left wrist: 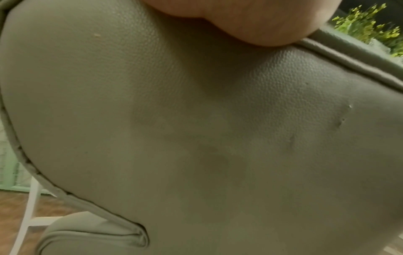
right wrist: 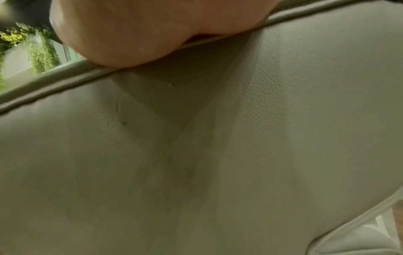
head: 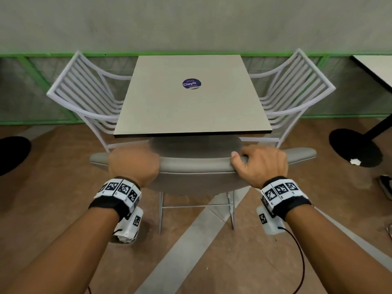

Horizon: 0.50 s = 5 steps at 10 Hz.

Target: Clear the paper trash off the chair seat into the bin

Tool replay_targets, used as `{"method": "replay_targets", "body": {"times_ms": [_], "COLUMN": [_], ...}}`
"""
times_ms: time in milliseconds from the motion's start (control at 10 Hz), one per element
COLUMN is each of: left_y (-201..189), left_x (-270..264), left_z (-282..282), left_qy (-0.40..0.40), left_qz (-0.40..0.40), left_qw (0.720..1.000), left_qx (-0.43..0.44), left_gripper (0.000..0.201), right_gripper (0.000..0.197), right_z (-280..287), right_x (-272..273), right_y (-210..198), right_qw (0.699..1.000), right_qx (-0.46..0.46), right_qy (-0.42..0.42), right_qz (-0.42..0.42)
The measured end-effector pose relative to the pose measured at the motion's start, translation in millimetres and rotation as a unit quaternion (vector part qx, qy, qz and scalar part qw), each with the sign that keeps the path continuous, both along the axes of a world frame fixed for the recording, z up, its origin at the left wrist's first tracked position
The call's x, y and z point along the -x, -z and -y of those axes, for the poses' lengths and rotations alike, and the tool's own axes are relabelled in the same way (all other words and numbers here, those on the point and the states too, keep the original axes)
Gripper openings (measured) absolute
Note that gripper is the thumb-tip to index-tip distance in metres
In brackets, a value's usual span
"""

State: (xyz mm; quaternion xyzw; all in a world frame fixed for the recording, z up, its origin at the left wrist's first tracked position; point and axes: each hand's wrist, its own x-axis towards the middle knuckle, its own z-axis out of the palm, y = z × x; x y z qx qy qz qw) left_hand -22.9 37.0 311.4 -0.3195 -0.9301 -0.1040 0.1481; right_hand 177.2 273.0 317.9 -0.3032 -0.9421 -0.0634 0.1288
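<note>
Head view: your left hand (head: 133,164) and right hand (head: 259,164) clasp the padded chair backrest (head: 195,166); its firm top edge should slide steadily; paper unseen.

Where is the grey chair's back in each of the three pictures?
Head: the grey chair back runs across the lower middle, left hand and right hand gripping its top edge.
Left wrist: it fills nearly the whole picture.
Right wrist: it fills nearly the whole picture.
Shared landmark: the piped seam along its top edge.
</note>
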Motion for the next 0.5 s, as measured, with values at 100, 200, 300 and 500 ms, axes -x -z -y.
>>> {"method": "replay_targets", "body": {"times_ms": [100, 200, 300, 500], "left_y": [-1.8, -5.1, -4.5, 5.3], "left_x": [-5.0, -10.3, -21.3, -58.2], "left_z": [1.9, 5.6, 10.0, 48.4], "left_qy": [0.001, 0.016, 0.024, 0.062], "left_qz": [0.005, 0.001, 0.0, 0.039], "left_qw": [1.0, 1.0, 1.0, 0.997], "left_qx": [-0.003, -0.012, -0.004, -0.023], "left_gripper": [0.04, 0.038, 0.036, 0.043], "right_gripper": [0.057, 0.058, 0.057, 0.034], "right_z": [2.0, 4.0, 9.6, 31.9], "right_x": [-3.2, -6.1, -12.6, -41.7], "right_y": [0.4, -1.5, -0.5, -2.1], "right_qw": [1.0, 1.0, 0.999, 0.984], "right_qx": [0.01, 0.026, 0.034, 0.107], "right_qy": [-0.002, -0.002, -0.023, -0.098], "right_qz": [0.0, 0.002, 0.019, -0.101]}}
